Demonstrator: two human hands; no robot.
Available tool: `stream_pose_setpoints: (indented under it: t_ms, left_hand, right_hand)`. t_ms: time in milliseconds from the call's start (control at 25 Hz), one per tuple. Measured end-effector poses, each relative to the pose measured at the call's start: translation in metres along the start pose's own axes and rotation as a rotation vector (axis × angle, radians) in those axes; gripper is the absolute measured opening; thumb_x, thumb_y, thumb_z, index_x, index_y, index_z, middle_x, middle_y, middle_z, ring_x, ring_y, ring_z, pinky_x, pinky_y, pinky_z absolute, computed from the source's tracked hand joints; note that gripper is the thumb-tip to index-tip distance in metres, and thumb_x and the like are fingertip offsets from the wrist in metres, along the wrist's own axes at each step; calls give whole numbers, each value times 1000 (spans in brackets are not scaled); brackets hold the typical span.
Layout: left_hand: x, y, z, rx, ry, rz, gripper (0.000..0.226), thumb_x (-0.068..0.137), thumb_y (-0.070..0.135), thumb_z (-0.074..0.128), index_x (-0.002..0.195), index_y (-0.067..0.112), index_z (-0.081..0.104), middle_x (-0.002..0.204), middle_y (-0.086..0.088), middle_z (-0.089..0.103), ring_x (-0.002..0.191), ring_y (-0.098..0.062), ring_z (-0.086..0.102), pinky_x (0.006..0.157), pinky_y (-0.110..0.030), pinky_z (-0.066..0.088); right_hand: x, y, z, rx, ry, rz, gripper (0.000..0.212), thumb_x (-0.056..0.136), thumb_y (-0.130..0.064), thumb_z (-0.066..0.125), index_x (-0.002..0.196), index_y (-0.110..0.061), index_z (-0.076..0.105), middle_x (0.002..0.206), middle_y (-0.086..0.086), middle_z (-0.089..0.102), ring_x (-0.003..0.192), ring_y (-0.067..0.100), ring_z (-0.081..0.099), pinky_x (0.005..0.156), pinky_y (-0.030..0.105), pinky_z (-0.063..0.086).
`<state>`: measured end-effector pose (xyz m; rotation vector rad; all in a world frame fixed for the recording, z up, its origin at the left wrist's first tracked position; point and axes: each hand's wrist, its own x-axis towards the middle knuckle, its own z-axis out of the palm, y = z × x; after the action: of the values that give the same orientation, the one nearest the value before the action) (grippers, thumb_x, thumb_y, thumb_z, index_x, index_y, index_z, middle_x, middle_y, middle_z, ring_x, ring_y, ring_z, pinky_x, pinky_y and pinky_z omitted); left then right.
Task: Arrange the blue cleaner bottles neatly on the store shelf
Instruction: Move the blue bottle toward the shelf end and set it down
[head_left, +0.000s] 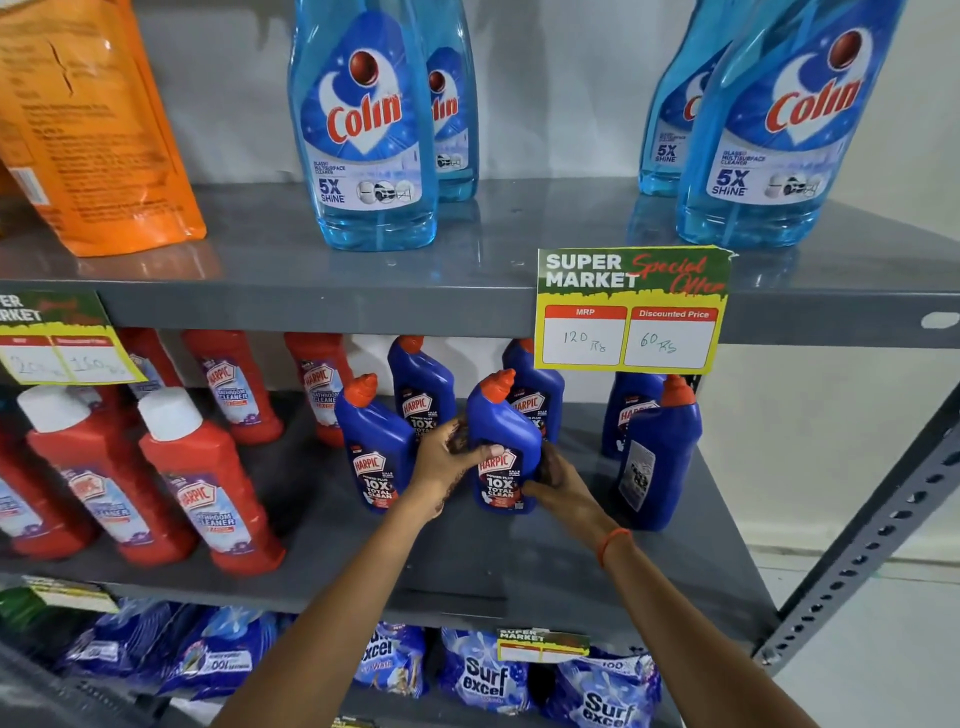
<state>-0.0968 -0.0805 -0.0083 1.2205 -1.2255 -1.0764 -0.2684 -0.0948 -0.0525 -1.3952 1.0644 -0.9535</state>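
Several dark blue Harpic cleaner bottles with orange caps stand on the middle grey shelf (519, 561). My left hand (449, 457) and my right hand (558, 486) both grip the front middle bottle (501, 441), which stands upright with its label facing me. Another blue bottle (371, 447) stands just left of it, touching my left hand. Two more blue bottles (423, 395) stand behind. At the right, one blue bottle (657, 457) is turned with its back label forward, with another (626, 410) behind it.
Red Harpic bottles (208, 483) fill the left of the same shelf. Light blue Colin spray bottles (363, 130) and an orange pouch (88, 124) stand on the upper shelf. A price tag (631, 312) hangs from its edge. Surf Excel packs (483, 675) lie below. A perforated metal upright (883, 525) stands right.
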Motion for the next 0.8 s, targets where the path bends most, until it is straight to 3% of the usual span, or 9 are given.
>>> stream_pose_setpoints:
  t_ms: [120,240,280,360,480,560,680,720,800]
  left_hand:
    - [-2,-1,3,-3,-42,-21,52,69,4,76,115,14,54,106,-3,65,110,-26,61,70,-9,53]
    - [-12,0,13,211,62,108,94,60,35,82,137,25,28,136,-2,50,130,-20,45,102,-27,46]
    - [-18,4,20,321,125,201,103,59,46,78,141,27,18,147,-3,38,137,-17,34,112,-32,35]
    - [-32,18,41,508,238,463,101,68,53,69,144,23,9,155,-4,21,143,-13,18,117,-25,20]
    - [-41,34,85,557,125,712,79,82,46,59,142,14,19,151,-8,30,140,-16,25,112,-23,23]
    - [-31,33,112,498,-137,574,74,84,30,62,143,13,22,151,-7,31,139,-15,28,111,-18,23]
    - [1,23,143,368,-370,294,77,80,11,68,142,7,23,148,-12,35,132,-12,33,102,-11,25]
    - [10,21,147,356,-432,218,78,79,7,68,142,8,23,148,-12,36,132,-13,34,101,-15,28]
    - [24,20,154,317,-548,133,76,78,2,67,142,11,26,146,-12,39,133,-21,38,104,-24,34]
  right_hand:
    - [-4,-3,5,-87,81,13,68,73,18,54,133,-8,38,123,18,58,107,27,59,88,36,55]
    - [-23,-21,6,-205,353,-163,53,75,14,50,123,-8,49,120,14,60,106,21,60,93,39,52]
    - [-35,-29,4,-244,477,-250,48,76,15,49,118,-8,52,118,12,60,106,16,57,94,35,51]
    - [-60,-45,-4,-352,724,-385,43,75,13,51,112,-9,54,116,12,56,108,7,46,98,22,43]
    - [-86,-42,-22,-380,938,-454,48,79,3,58,123,-9,45,129,12,40,120,13,35,99,2,26]
    - [-89,-27,-40,-316,1001,-304,60,80,-6,66,132,-10,37,137,14,34,128,21,29,100,1,21]
    - [-80,4,-69,-237,920,-52,70,72,-10,75,132,-7,38,131,18,45,123,30,42,101,27,36]
    - [-76,13,-75,-201,840,-14,65,71,-8,76,126,-5,42,120,17,52,113,33,49,92,34,44]
    - [-72,17,-84,-163,709,56,52,70,-3,75,114,-1,47,100,13,55,92,30,54,68,29,43]
